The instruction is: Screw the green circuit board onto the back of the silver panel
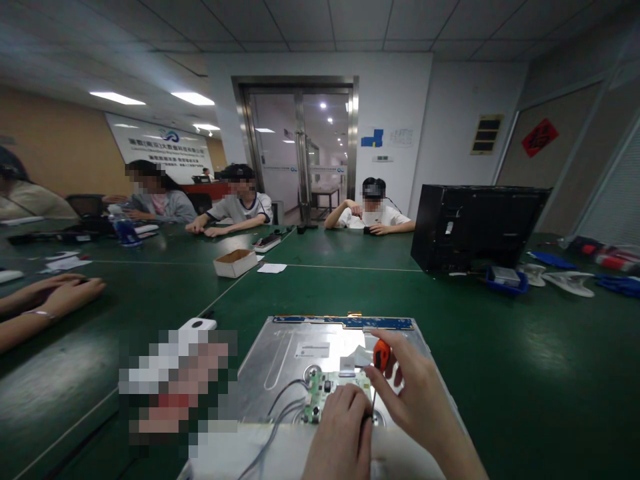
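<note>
The right hand (417, 393) is gripping an orange-handled screwdriver (381, 355). The left hand (343, 427) is partly covering the circuit board (316, 393), its grip unclear. The board is sitting on the display panel (255, 373) on the table (320, 293), wires (280, 417) running to it; screw progress is hidden.

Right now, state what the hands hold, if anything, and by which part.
The right hand holds a screwdriver by its orange handle. The left hand is over the green board; whether it grips anything is hidden.
</note>
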